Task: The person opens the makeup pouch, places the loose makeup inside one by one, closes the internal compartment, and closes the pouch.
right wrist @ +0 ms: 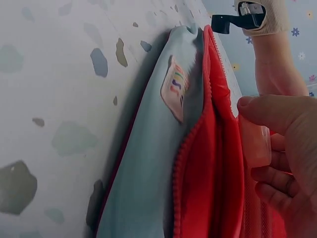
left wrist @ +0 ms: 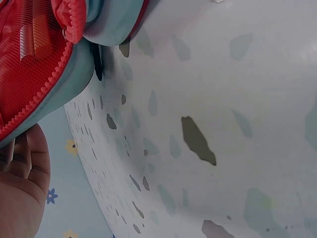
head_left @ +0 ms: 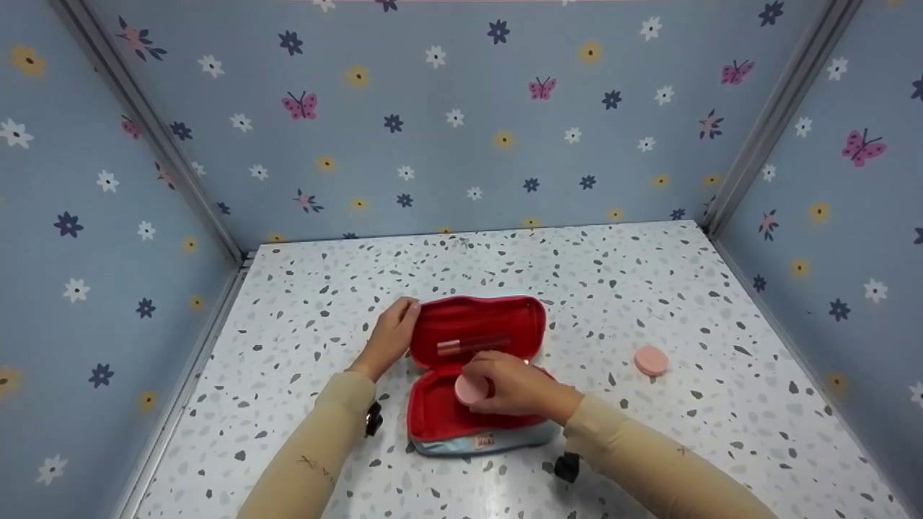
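Note:
A light blue zip pouch (head_left: 497,437) with a red lining lies unzipped, its lid raised. At the lid's upper left edge, my left hand (head_left: 391,337) grips the fabric; the left wrist view has its fingers (left wrist: 37,148) against the blue outside, thumb hidden. My right hand (head_left: 512,386) pinches a small pink round jar (head_left: 471,390) over the lower half. From the right wrist, the jar (right wrist: 255,141) looks like a short cylinder with clear sides, between thumb and fingers. Inside the lid's mesh pocket sits a slim pink tube (head_left: 448,347).
A flat pink round piece (head_left: 651,360) lies on the speckled tabletop (head_left: 598,288) to the right of the pouch. Flower-patterned blue walls (head_left: 461,144) close off the back and both sides. Black wrist fittings (head_left: 567,467) show beside the sleeves.

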Tool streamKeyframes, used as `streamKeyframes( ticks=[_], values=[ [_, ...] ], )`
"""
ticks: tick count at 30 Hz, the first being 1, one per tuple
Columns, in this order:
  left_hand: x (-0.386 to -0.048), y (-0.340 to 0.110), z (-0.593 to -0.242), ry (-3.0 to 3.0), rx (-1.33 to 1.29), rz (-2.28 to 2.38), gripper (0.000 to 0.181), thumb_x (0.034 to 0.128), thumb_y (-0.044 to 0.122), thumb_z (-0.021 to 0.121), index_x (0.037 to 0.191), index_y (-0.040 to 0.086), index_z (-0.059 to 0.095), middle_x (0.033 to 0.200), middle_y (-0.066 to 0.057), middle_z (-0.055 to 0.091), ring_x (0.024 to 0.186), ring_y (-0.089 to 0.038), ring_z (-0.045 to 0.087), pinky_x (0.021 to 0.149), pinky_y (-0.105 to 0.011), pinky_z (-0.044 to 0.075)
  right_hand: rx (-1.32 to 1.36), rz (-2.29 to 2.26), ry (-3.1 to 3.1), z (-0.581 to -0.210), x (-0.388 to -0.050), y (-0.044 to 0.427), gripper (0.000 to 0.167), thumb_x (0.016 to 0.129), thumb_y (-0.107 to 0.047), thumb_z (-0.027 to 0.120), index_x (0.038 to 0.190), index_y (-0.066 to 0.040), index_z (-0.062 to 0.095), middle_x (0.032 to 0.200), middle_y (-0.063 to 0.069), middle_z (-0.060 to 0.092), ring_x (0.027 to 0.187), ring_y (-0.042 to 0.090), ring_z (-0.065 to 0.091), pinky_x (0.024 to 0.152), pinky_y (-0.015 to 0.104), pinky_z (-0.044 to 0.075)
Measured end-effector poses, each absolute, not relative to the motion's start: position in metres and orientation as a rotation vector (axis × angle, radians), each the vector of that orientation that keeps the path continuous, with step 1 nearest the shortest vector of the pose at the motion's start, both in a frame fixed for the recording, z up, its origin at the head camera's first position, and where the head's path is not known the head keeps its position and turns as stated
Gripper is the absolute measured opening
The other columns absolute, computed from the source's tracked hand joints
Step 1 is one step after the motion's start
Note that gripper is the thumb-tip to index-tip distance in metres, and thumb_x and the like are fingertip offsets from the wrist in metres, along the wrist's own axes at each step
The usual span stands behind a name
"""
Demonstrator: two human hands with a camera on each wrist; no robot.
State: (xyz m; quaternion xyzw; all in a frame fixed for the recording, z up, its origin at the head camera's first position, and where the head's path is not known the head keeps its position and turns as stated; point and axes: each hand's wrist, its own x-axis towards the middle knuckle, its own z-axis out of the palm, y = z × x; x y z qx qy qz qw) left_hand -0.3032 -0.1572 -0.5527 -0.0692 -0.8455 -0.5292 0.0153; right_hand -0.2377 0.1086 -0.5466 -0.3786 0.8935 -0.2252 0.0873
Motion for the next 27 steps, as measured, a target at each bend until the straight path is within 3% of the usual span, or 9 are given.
streamKeyframes(
  ticks=[14,27],
  values=[
    [-0.305,-0.156,-0.554,-2.625,-0.194,-1.66,0.033,0.1169,0.027,0.045,0.126,0.004,0.067,0.117,-0.015,0.072,0.108,-0.027,0.065,0.104,-0.047,0.052,-1.164,-0.636,2.624,-0.556,-0.235,0.088,0.047,0.097,-0.03,0.082,0.139,-0.014,0.071,0.134,0.0,0.072,0.12,0.016,0.065,0.108,0.034,0.056],
    [-0.303,-0.157,-0.553,-2.635,-0.177,-1.658,0.034,0.1169,0.029,0.044,0.127,0.005,0.067,0.116,-0.014,0.072,0.106,-0.024,0.065,0.101,-0.046,0.053,-1.236,-0.632,2.607,-0.568,-0.238,0.082,0.035,0.096,-0.021,0.083,0.129,-0.013,0.076,0.122,0.0,0.078,0.111,0.011,0.071,0.104,0.03,0.057]
  ],
)
